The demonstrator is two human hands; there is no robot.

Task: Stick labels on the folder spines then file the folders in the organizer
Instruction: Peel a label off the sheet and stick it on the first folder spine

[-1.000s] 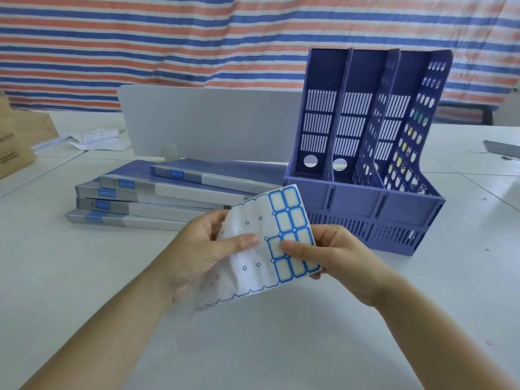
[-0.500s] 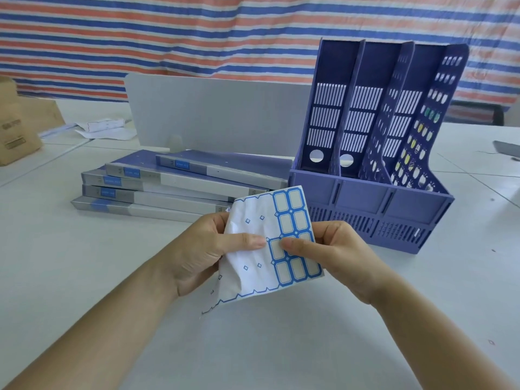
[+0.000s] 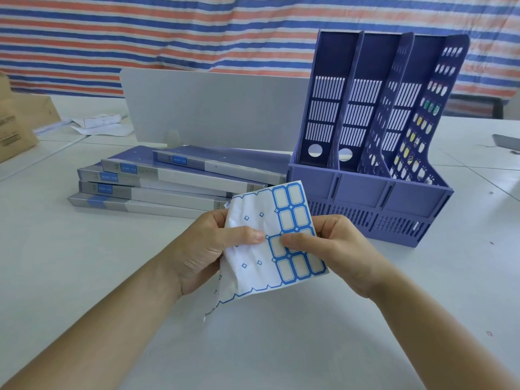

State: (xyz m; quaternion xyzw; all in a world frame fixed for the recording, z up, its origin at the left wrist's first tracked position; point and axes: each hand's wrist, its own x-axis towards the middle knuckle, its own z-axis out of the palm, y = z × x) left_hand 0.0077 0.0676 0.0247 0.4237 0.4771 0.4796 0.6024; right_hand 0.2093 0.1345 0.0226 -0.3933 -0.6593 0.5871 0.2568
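Striped red, white and blue sheeting [image 3: 197,32] is hung behind a white table [image 3: 84,277]. Over that table the label sheet [image 3: 253,273] is held between both hands. It is gripped by the left hand [image 3: 197,249], thumb laid across the front and fingers curled behind. It is also pinched by the right hand [image 3: 340,249], whose thumb is pressed on a blue-framed label in the middle rows.

Beyond the left hand, five folders [image 3: 168,181] are stacked flat with their spines turned toward the person. Beyond the right hand the purple organizer [image 3: 363,190] is stood upright, and no folder is seen in its three slots, so filing is judged not begun. Small blue patches are seen on the upper four spines, and only a wider blue band on the lowest. Whether these are stuck labels or print cannot be told. Labelling is therefore judged the step in hand, with a label apparently being worked loose.

The sheet is seen to be creased and limp. Toward the left hand only bare white backing dotted with tiny blue diamonds is shown. Under and around the right thumb, a few rows of white labels with blue frames are seen on the sheet.
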